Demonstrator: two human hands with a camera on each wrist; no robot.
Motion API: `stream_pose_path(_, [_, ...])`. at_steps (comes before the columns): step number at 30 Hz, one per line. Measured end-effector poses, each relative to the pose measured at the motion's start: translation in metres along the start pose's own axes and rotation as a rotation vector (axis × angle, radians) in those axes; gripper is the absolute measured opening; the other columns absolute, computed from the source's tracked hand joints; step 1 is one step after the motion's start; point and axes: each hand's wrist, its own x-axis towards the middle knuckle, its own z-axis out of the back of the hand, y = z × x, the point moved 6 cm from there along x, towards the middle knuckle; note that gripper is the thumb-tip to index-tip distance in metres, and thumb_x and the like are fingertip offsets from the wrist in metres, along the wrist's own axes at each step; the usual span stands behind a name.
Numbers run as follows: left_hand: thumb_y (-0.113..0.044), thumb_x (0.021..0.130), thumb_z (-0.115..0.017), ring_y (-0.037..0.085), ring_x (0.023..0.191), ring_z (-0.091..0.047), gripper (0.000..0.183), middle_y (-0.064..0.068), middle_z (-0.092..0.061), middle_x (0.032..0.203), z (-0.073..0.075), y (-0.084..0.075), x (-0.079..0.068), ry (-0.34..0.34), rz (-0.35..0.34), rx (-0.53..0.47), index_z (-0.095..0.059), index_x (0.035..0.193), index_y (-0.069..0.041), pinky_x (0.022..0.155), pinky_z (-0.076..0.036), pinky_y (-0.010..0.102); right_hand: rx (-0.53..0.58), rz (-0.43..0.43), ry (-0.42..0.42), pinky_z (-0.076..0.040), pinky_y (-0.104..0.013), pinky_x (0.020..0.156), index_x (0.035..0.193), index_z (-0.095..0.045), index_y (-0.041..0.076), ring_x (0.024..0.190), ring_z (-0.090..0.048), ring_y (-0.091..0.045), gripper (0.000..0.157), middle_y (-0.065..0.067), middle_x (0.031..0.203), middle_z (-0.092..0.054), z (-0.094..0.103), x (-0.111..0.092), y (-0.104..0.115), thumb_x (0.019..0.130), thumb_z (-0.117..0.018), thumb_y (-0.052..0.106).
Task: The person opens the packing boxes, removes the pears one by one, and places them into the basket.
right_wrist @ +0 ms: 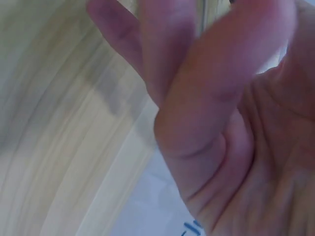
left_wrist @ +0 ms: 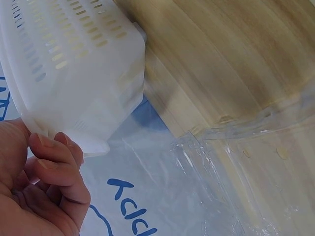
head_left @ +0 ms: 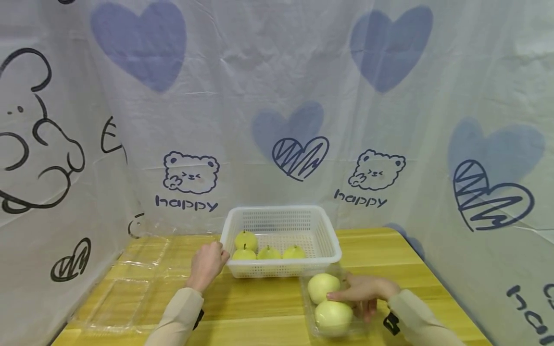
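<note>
My left hand (head_left: 208, 264) pinches the left rim of a white plastic basket (head_left: 283, 266), its thumb and fingers curled at the edge in the left wrist view. Several yellow-green pears (head_left: 245, 239) lie along the basket's left and front. Right of the basket's front, a clear plastic box (head_left: 312, 323) holds two pale pears, a far one (head_left: 323, 287) and a near one (head_left: 333, 317). My right hand (head_left: 368, 290) is over the box's right side, one finger reaching to where the two pears meet. Close up in the right wrist view, its fingers (right_wrist: 197, 108) are spread and partly bent.
More clear plastic boxes (head_left: 119, 300) lie along the left of the wooden table (head_left: 255, 307), their edges hard to see. A printed cloth curtain (head_left: 259, 72) encloses the table at the back and both sides, close behind the basket.
</note>
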Motion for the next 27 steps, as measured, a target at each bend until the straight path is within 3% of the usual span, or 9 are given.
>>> stream_pose_path(5, [-0.010,0.084,-0.057,0.017,0.050,-0.043,0.024,0.003,-0.046,0.057,0.001,-0.001,0.000,-0.010,-0.006,0.004,-0.047,0.062,-0.011,0.045,-0.033,0.028,0.024,0.058,-0.029,-0.042,-0.024,0.034,0.153,-0.018,0.004,0.037,-0.058,-0.016,0.105,-0.018,0.065,-0.066,-0.012,0.004,0.015,0.083,-0.059,0.070])
stream_pose_path(11, [-0.010,0.085,-0.057,0.018,0.050,-0.043,0.026,0.003,-0.046,0.057,0.002,-0.001,-0.001,-0.013,-0.009,0.016,-0.046,0.062,-0.011,0.044,-0.032,0.029,0.005,0.071,-0.101,-0.049,-0.032,0.037,0.133,-0.038,-0.005,0.037,-0.059,-0.017,0.097,-0.018,0.067,-0.066,-0.024,0.007,0.029,0.080,-0.059,0.074])
stream_pose_path(18, [-0.010,0.086,-0.056,0.017,0.050,-0.043,0.024,0.004,-0.046,0.057,-0.001,-0.002,0.000,0.001,0.002,-0.004,-0.047,0.063,-0.011,0.045,-0.032,0.028,0.005,0.094,-0.153,-0.050,-0.033,0.038,0.149,-0.017,-0.010,0.038,-0.060,-0.017,0.118,-0.015,0.066,-0.065,-0.037,0.011,0.045,0.079,-0.058,0.076])
stream_pose_path(27, [-0.011,0.085,-0.056,0.018,0.052,-0.044,0.021,0.005,-0.048,0.059,0.000,0.000,-0.001,0.012,0.010,-0.008,-0.049,0.066,-0.010,0.046,-0.033,0.029,0.008,0.125,-0.208,-0.053,-0.040,0.043,0.152,-0.003,-0.012,0.035,-0.057,-0.015,0.125,-0.011,0.060,-0.065,-0.055,0.017,0.069,0.080,-0.055,0.077])
